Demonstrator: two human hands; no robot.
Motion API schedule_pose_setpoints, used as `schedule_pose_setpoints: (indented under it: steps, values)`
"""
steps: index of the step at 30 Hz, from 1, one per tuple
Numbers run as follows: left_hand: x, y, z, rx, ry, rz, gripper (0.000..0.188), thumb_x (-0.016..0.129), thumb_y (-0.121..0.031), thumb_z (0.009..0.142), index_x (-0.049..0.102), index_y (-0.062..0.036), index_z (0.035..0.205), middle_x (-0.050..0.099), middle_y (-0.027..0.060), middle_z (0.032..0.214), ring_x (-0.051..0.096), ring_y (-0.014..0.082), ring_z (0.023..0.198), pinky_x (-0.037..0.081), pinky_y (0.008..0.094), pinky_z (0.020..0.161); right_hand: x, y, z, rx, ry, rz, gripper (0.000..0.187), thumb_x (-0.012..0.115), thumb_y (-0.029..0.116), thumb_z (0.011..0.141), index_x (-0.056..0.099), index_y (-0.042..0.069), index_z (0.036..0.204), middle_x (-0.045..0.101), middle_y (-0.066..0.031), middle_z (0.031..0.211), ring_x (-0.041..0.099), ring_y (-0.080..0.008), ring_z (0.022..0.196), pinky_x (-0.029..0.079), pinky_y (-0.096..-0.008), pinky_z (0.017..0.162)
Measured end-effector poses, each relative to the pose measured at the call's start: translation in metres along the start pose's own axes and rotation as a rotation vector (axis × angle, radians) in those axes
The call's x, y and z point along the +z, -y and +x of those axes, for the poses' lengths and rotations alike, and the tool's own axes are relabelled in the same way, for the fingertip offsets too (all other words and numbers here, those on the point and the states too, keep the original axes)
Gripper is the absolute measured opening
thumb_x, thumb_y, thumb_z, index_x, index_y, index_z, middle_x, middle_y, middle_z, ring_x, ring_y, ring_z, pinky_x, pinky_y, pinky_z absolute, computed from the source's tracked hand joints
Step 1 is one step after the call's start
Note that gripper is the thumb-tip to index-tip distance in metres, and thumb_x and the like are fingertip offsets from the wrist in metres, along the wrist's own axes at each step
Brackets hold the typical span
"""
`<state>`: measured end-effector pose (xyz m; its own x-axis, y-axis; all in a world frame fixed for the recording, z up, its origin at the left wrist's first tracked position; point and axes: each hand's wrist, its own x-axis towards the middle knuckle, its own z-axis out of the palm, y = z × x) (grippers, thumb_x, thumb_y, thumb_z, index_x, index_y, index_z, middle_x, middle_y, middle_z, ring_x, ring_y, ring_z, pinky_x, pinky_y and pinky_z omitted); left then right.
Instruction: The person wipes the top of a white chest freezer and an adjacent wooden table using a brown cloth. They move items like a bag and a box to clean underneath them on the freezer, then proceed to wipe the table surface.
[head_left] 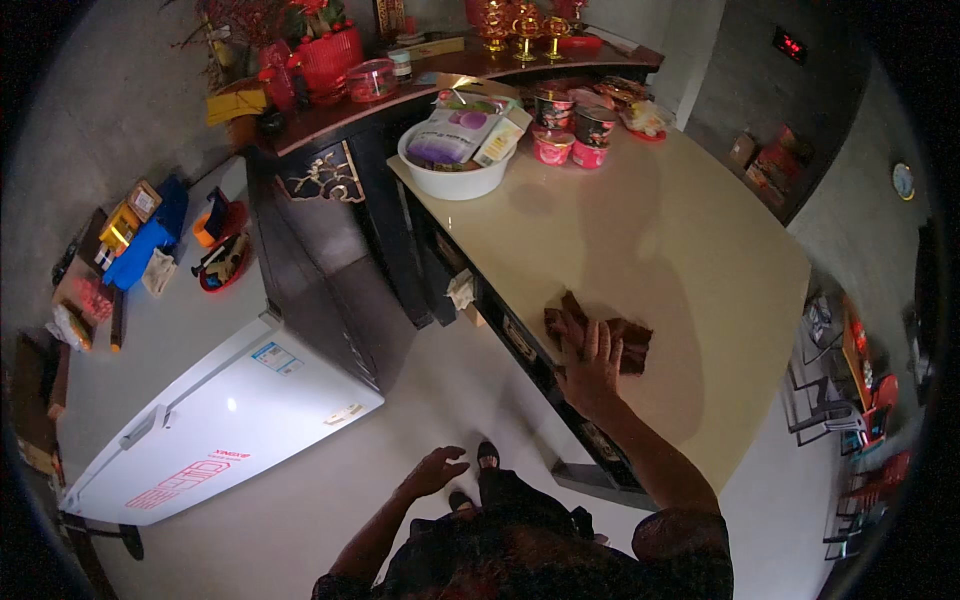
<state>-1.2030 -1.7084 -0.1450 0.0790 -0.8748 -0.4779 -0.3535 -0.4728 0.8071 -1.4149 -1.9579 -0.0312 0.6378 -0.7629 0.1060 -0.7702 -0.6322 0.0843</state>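
A crumpled dark brown cloth (pixel 634 345) lies on the beige table top (pixel 735 285), close to the table's left edge. My right hand (pixel 591 372) rests flat on it, fingers stretched forward and pressing it from above. Parts of the cloth show on both sides of the fingers. Lower and to the left, my left hand (pixel 436 472) hangs over the floor beside the table, its fingers loosely bent and apart with nothing in them.
A white basin (pixel 455 182) holding packages and several stacked cups (pixel 572 140) stand at the table's far end. Left is a white chest freezer (pixel 225 420) with boxes and tools on top. Behind is a dark wooden altar table (pixel 440 65). Chairs (pixel 835 415) stand at right.
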Motion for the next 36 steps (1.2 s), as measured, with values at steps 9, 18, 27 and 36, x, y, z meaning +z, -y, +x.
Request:
schedule_pose_setpoints:
  steps: [9,18,27,36]
  values:
    - [-0.041,0.035,0.014,-0.092,-0.217,-0.141,0.047,0.065,-0.034,0.088,0.056,-0.0027,0.122,0.060,0.0201,0.117,0.063,0.0287,0.098,0.050,0.0393,0.085,0.020,0.075,0.182,-0.199,-0.111,0.109,0.054,0.055,0.025,0.089,0.040,0.012,0.140,0.015,-0.0330,0.145,0.013,-0.0547,0.132,0.019,-0.0779,0.092]
    - [-0.027,0.041,0.018,-0.147,-0.213,-0.118,0.043,0.066,-0.032,0.087,0.058,-0.0041,0.119,0.060,0.0191,0.113,0.063,0.0300,0.099,0.051,0.0398,0.085,0.029,0.144,0.296,-0.215,-0.185,0.114,0.041,0.052,0.022,0.091,0.052,0.024,0.132,0.018,-0.0247,0.148,0.020,-0.0492,0.132,0.022,-0.0731,0.095]
    - [-0.021,0.035,0.012,0.086,-0.121,-0.080,0.038,0.067,-0.025,0.087,0.058,-0.0037,0.118,0.058,0.0190,0.111,0.062,0.0304,0.099,0.053,0.0393,0.082,0.014,0.095,0.199,-0.296,-0.184,0.130,0.044,0.059,0.023,0.087,0.054,0.028,0.130,0.017,-0.0188,0.150,0.023,-0.0463,0.133,0.027,-0.0664,0.102]
    - [-0.008,-0.038,0.002,0.248,0.141,0.170,0.043,0.062,-0.028,0.090,0.052,-0.0045,0.126,0.056,0.0157,0.122,0.060,0.0250,0.104,0.050,0.0374,0.086,0.015,0.019,-0.009,-0.156,-0.650,0.045,0.039,0.062,0.022,0.082,0.060,0.033,0.119,0.033,-0.0180,0.141,0.040,-0.0429,0.122,0.037,-0.0593,0.098]
